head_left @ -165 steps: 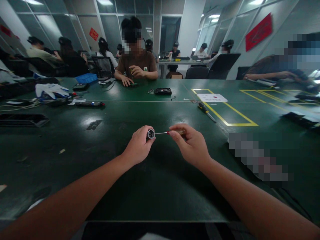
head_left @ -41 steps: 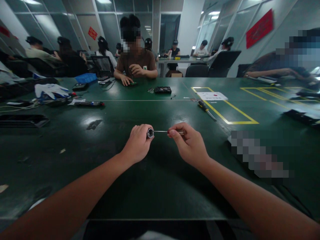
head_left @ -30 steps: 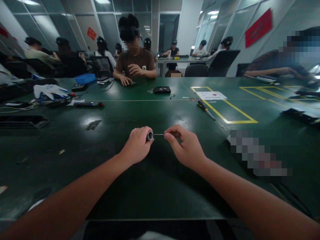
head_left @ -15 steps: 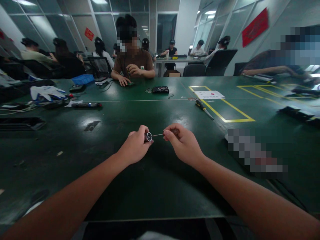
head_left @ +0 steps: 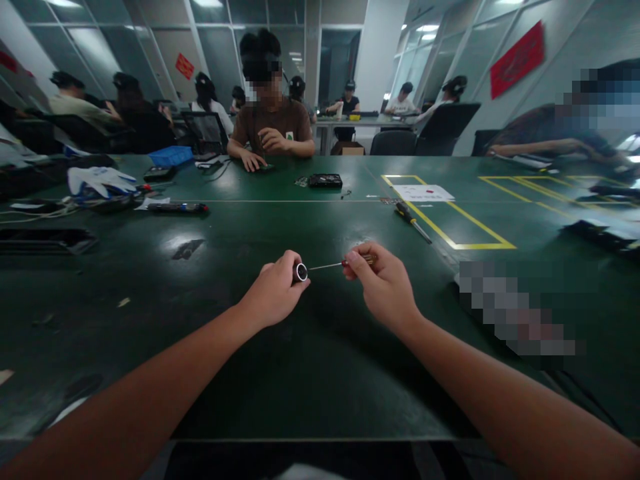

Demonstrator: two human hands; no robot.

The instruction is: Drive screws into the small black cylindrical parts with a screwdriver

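My left hand (head_left: 277, 290) is closed around a small dark cylinder (head_left: 301, 272), its ring-shaped open end with a light rim turned to the right. Most of the cylinder is hidden by the fingers, so its kind does not show. In my right hand (head_left: 383, 280) is a thin screwdriver (head_left: 327, 267), pinched by its handle between thumb and fingers. Its slim metal shaft points left, and the tip is just outside the cylinder's rim. Both hands are held above the green table (head_left: 280, 387).
A yellow-black screwdriver (head_left: 413, 221) lies beyond my right hand, near a white paper (head_left: 425, 193). A blurred-out long object (head_left: 515, 313) lies to the right. White gloves (head_left: 100, 181) and a blue tray (head_left: 171, 156) are at the left. A person (head_left: 270, 127) sits opposite, behind a black device (head_left: 325, 181).
My right hand has moved right, drawing the screwdriver away from the cylinder, and more of its shaft shows. My left hand stays almost in place. The view has shifted slightly.
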